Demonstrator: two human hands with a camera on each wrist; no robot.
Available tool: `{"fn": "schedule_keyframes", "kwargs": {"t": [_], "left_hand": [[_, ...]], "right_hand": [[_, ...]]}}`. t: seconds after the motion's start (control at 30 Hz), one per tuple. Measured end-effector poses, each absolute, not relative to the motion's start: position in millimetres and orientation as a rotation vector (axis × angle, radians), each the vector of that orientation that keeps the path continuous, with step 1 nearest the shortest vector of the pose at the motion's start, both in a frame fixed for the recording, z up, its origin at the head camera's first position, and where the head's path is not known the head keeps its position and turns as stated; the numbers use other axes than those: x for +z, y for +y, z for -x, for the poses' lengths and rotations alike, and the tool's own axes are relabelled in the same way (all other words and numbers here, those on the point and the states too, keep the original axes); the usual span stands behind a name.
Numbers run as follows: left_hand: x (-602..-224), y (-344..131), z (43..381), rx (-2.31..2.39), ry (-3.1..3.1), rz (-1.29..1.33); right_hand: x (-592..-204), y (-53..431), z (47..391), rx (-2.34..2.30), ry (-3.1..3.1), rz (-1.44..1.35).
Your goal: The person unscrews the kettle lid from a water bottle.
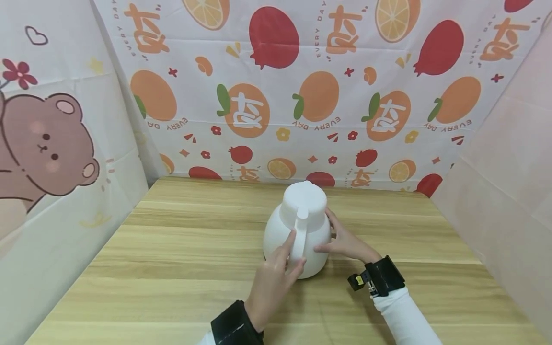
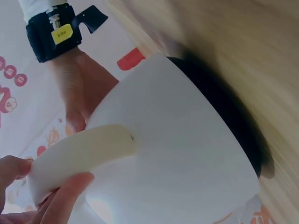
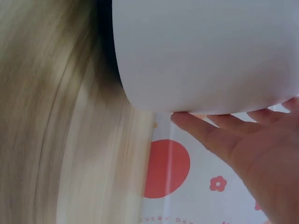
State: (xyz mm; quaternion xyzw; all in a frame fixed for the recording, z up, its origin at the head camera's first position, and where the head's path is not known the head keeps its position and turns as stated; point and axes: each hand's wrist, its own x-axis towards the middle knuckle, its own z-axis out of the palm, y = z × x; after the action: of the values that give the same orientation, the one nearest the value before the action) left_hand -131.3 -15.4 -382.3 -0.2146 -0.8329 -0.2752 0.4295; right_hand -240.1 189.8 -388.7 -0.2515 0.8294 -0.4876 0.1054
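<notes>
- On the handle [image 1: 300, 238] of the white jug [image 1: 276, 227], I'd say a snug, even pinch matters most, so the thing doesn't twist on me.
- My left grip [image 1: 269, 283] pinches that handle; my right grip [image 1: 346, 242] is spread with fingers and thumb touching the body, so I'd just use it to steady things, no squeezing.
- Jug looks upright on the tabletop [image 1: 172, 249], between both grips, handle facing me, its right side against my right one.

The jug [image 1: 311, 234] stands on the table [image 1: 181, 249], a cloth [image 1: 280, 110] behind it.
</notes>
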Motion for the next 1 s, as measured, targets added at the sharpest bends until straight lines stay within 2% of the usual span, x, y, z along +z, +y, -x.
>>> {"fn": "schedule_keyframes", "kwargs": {"t": [1.0], "left_hand": [[-381.2, 16.2, 113.0, -0.682, -2.053, 0.541]], "right_hand": [[-385.2, 216.4, 239.1, -1.419, 2.301, 0.906]]}}
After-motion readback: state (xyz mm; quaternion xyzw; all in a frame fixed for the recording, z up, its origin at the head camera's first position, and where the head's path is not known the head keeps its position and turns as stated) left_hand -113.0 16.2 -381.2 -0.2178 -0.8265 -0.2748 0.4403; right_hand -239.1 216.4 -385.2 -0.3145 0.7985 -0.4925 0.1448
